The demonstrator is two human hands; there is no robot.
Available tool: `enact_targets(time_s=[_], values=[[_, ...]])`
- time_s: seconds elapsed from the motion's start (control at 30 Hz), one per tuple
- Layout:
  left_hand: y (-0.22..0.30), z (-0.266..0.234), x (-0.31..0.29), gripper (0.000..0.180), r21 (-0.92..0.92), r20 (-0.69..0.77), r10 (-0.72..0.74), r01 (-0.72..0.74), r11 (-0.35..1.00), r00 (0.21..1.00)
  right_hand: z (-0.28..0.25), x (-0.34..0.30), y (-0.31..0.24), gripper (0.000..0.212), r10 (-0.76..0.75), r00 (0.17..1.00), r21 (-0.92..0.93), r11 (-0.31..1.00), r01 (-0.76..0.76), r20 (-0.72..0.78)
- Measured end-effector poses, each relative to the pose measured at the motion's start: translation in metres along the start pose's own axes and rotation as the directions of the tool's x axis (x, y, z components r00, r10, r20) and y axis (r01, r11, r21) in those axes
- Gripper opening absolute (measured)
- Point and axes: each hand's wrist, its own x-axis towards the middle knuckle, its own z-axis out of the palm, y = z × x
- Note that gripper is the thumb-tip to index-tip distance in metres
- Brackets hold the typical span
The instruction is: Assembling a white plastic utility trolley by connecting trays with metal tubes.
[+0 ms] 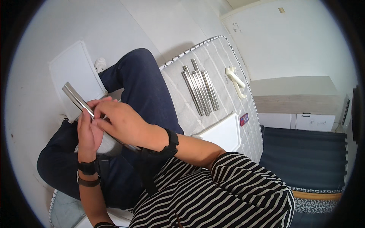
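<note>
Left of the tube pile (200, 87), the left hand (88, 133) and right hand (123, 122) grasp metal tubes (73, 94) (each grip closed on them); right of it sits a handle (232, 75), below it a panel (220, 133).

Tubing (75, 96) at left, in left hand (89, 133) and right hand (123, 119); rightward on the mat (173, 74), loose tubes (201, 91) lie far, bracket (236, 80) to their right, panel (222, 135) nearer, phone (243, 119) beside.
</note>
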Motion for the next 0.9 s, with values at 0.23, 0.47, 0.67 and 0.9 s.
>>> enact_targets(time_s=[0.23, 0.47, 0.67, 0.9], values=[[0.005, -0.036, 0.003, 0.032, -0.135, -0.381, -0.106, 0.059, 0.989, 0.919, -0.113, -0.132, 0.104, 0.022, 0.226, 0.900, -0.475, 0.786, -0.395, -0.373], [0.013, -0.029, 0.012, 0.027, -0.192, -0.508, -0.154, 0.063, 0.979, 0.848, -0.112, -0.376, 0.132, 0.061, 0.966, 0.172, -0.615, 0.017, -0.788, -0.194], [0.006, -0.030, 0.014, 0.024, -0.194, -0.460, -0.213, 0.136, 0.972, 0.862, -0.073, -0.404, 0.144, 0.044, 0.866, 0.286, -0.528, 0.031, -0.849, -0.410], [0.005, -0.045, 0.013, 0.023, -0.211, -0.479, -0.225, 0.137, 0.968, 0.848, -0.080, -0.426, 0.139, 0.042, 0.844, 0.402, -0.562, 0.151, -0.814, -0.356]])
